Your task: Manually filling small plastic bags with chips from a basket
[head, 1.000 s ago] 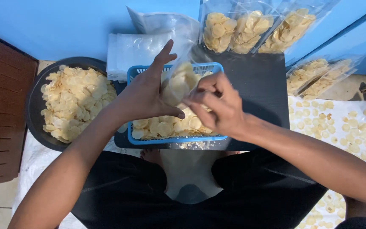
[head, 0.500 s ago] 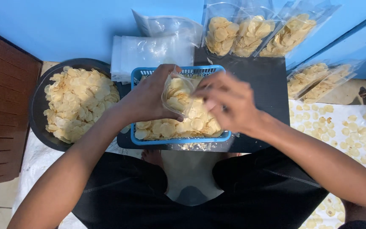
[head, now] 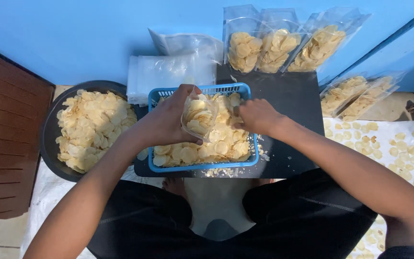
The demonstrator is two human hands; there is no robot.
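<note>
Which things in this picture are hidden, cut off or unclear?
All in the head view:
- Right hand: fingertips are buried among chips in the blue basket, so whether they grip any is unclear.
- Clear bag: the left hand covers its left side; how full it is cannot be told.
- Dark bowl: chips hide its inside.
- Right elbow: cut off by the frame's edge.
- Filled bags: seals too small to judge.

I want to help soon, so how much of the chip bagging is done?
Done: three filled clear bags lean on the blue wall, two more lie right. In hand: left hand holds a part-filled clear bag while right hand reaches into the blue plastic basket. Left: basket chips and the heaped dark round tray.
</note>
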